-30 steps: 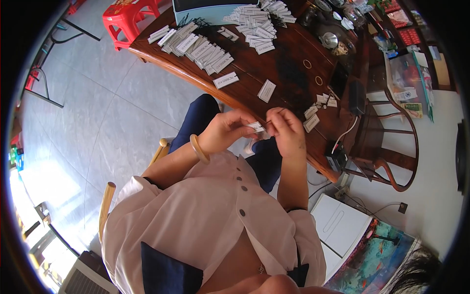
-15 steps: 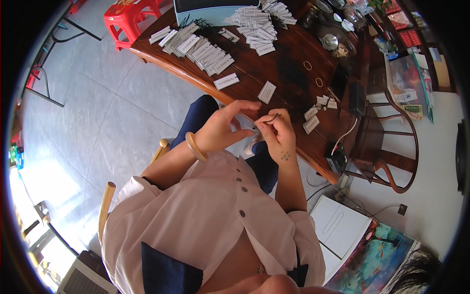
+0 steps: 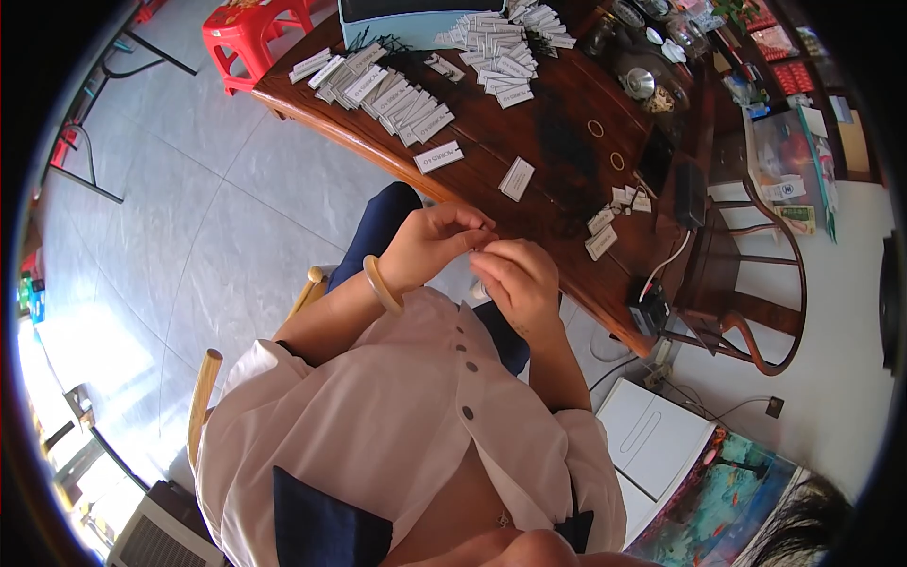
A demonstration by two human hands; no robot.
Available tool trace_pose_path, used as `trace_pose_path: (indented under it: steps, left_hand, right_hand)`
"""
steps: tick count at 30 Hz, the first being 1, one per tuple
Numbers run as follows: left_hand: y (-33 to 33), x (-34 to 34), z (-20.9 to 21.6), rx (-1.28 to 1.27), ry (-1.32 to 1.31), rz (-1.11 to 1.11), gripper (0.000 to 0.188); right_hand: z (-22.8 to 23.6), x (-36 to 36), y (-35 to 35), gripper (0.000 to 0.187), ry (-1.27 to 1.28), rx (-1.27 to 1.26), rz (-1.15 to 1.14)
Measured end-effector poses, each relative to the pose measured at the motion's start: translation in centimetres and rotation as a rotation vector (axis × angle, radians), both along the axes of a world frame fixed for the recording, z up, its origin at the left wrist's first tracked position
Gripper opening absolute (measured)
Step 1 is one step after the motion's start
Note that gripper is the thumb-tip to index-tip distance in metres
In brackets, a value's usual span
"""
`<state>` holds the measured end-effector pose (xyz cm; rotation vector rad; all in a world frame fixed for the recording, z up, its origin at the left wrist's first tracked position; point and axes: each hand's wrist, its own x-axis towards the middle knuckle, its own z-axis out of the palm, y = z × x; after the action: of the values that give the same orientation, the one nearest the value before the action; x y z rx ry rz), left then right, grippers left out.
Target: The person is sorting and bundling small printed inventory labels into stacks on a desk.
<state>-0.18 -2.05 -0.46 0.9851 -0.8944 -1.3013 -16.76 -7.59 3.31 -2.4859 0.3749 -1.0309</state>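
My left hand and my right hand meet fingertip to fingertip just in front of the near edge of the dark wooden table. Between the fingertips they pinch a small white tag, which the fingers almost entirely hide. A light bangle sits on my left wrist. Several loose white tags lie on the table right beyond my hands, and one single tag lies a little farther in.
Rows of white tags and a heap of more tags cover the far table. Two rubber rings lie mid-table. A red stool stands far left, a wooden chair right, a white box on the floor.
My hands have drawn closer together and slightly lower. The white tag that showed between them a second ago is now almost covered by the fingers.
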Motion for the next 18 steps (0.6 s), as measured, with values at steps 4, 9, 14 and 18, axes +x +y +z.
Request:
trace_pose_path:
  steps: [4,9,14,18]
  left_hand:
    - [0.6,0.1,1.5,0.098,0.222,-0.085,0.015]
    - [0.5,0.7,2.1,0.174,0.144,-0.272,0.014]
    - [0.7,0.7,1.9,0.181,0.086,-0.329,0.015]
    - [0.6,0.3,0.3,0.112,0.143,-0.141,0.014]
  right_hand:
    - [0.1,-0.8,-0.9,0.021,-0.04,0.233,-0.126]
    - [1.2,-1.5,-3.0,0.025,0.064,0.585,0.011]
    - [2.1,-1.3,-3.7,0.029,0.184,0.552,0.051]
    - [1.4,0.3,-2.0,0.031,0.024,0.453,-0.033]
